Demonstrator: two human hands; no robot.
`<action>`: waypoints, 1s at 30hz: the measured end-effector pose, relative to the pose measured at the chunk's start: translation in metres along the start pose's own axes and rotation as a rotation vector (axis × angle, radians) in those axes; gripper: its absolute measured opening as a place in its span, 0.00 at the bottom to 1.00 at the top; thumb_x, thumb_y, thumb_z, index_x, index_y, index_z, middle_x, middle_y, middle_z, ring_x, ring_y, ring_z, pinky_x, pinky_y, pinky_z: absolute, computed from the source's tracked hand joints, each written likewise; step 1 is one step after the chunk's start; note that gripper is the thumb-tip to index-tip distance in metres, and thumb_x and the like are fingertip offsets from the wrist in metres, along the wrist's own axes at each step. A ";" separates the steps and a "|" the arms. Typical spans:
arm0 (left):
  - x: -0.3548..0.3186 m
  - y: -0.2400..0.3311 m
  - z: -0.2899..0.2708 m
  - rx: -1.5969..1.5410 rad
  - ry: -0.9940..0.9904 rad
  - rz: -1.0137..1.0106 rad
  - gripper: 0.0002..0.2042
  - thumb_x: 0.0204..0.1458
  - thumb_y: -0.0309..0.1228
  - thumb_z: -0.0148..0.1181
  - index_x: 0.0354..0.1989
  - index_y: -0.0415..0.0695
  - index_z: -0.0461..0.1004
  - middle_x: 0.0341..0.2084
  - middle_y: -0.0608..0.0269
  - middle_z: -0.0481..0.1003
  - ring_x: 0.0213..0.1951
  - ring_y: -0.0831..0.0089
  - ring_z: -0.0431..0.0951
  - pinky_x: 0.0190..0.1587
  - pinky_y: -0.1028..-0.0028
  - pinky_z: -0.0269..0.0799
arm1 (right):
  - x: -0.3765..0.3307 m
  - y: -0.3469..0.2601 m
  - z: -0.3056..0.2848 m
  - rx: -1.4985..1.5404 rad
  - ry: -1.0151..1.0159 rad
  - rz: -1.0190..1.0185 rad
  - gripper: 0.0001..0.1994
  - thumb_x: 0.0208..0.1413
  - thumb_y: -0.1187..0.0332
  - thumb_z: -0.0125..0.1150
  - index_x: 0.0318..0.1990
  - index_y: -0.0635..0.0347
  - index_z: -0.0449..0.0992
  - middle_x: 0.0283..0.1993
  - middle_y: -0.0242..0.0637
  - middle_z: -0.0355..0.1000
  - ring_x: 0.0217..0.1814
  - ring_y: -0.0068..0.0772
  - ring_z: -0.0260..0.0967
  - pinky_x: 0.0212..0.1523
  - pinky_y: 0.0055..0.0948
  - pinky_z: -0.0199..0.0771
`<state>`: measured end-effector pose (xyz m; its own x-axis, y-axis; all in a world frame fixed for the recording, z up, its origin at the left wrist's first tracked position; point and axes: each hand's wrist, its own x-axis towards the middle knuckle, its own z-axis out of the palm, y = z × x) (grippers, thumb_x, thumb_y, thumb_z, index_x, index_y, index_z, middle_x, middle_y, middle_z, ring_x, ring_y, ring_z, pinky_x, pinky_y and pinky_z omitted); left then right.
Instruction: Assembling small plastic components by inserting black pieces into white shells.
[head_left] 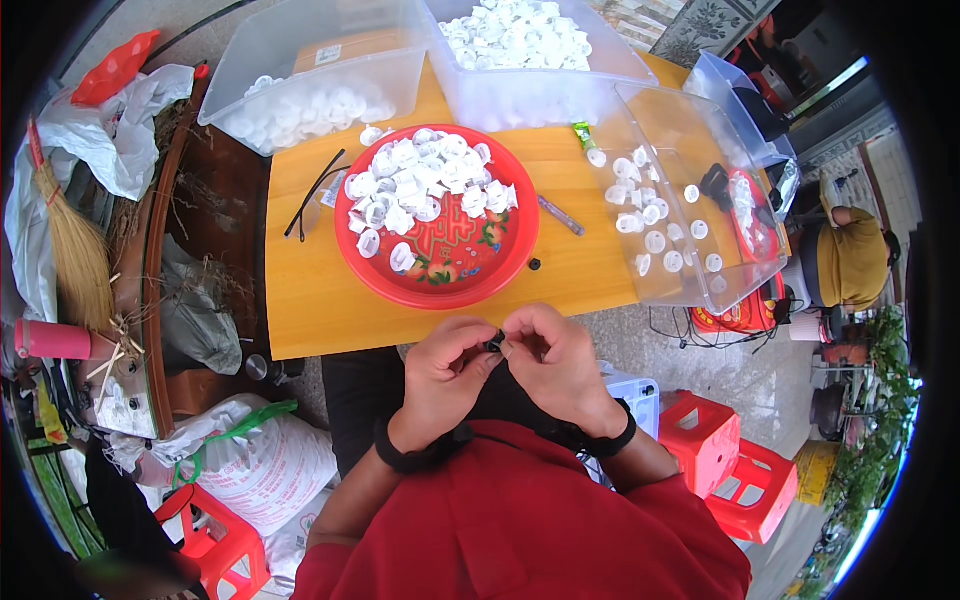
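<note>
My left hand (447,368) and my right hand (556,368) meet just off the table's near edge, fingertips pinched together. Between them sits a small black piece (494,342), mostly covered by the fingers, so its exact kind cannot be made out. Beyond the hands, a round red basin (527,215) with a printed floral bottom stands on the wooden table (310,310). A heap of small white plastic parts (410,185) fills its far side. Another small black part (535,264) lies on the table right of the basin, near a slim pen-like stick (561,215).
Two translucent bins, one at the back left (225,110) and one at the back middle (610,85), hold many white parts. A clear box (640,295) with scattered white parts stands at the right. Black-framed glasses (312,195) lie left of the basin. Red stools (700,430) stand at right.
</note>
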<state>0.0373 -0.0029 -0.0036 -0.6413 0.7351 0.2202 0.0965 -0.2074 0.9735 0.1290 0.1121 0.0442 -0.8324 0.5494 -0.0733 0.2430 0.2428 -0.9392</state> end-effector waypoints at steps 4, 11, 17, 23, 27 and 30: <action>-0.001 -0.001 0.001 0.015 0.009 -0.006 0.15 0.40 0.11 0.59 0.38 0.36 0.72 0.36 0.59 0.72 0.34 0.78 0.72 0.35 0.81 0.69 | 0.000 0.002 0.000 -0.019 0.007 -0.007 0.06 0.47 0.80 0.55 0.33 0.63 0.69 0.28 0.27 0.67 0.29 0.12 0.63 0.29 0.15 0.65; 0.000 0.001 0.002 0.029 0.044 0.002 0.12 0.40 0.13 0.59 0.35 0.37 0.73 0.34 0.61 0.72 0.28 0.81 0.70 0.29 0.82 0.66 | 0.002 0.004 0.002 0.003 -0.025 0.021 0.06 0.47 0.80 0.55 0.34 0.64 0.69 0.28 0.28 0.67 0.29 0.13 0.63 0.30 0.16 0.66; -0.001 -0.001 -0.001 -0.008 0.030 -0.036 0.13 0.41 0.13 0.59 0.36 0.36 0.73 0.34 0.62 0.72 0.30 0.81 0.71 0.31 0.82 0.67 | 0.006 0.009 0.000 0.150 -0.039 0.043 0.05 0.46 0.78 0.57 0.31 0.65 0.69 0.24 0.33 0.69 0.27 0.18 0.66 0.29 0.21 0.67; -0.004 -0.008 -0.006 -0.154 0.015 -0.124 0.12 0.44 0.13 0.57 0.39 0.34 0.71 0.36 0.60 0.73 0.37 0.77 0.73 0.41 0.78 0.70 | 0.008 0.005 -0.002 0.149 -0.060 0.084 0.04 0.47 0.77 0.57 0.31 0.65 0.69 0.24 0.28 0.67 0.27 0.15 0.62 0.28 0.17 0.64; -0.004 -0.009 -0.006 -0.194 -0.006 -0.124 0.12 0.44 0.13 0.57 0.40 0.33 0.71 0.37 0.59 0.73 0.38 0.76 0.73 0.43 0.77 0.70 | 0.008 0.008 -0.003 0.194 -0.046 0.104 0.04 0.47 0.77 0.57 0.31 0.65 0.70 0.24 0.28 0.67 0.27 0.14 0.62 0.28 0.17 0.64; -0.005 -0.011 -0.005 -0.196 -0.008 -0.132 0.12 0.44 0.12 0.56 0.40 0.33 0.71 0.37 0.59 0.72 0.39 0.76 0.73 0.43 0.77 0.70 | 0.007 0.006 -0.004 0.194 -0.040 0.107 0.04 0.47 0.77 0.57 0.31 0.65 0.70 0.24 0.28 0.66 0.27 0.14 0.62 0.28 0.17 0.64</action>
<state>0.0352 -0.0078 -0.0157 -0.6327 0.7688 0.0929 -0.1380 -0.2300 0.9633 0.1267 0.1209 0.0391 -0.8273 0.5303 -0.1855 0.2338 0.0248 -0.9720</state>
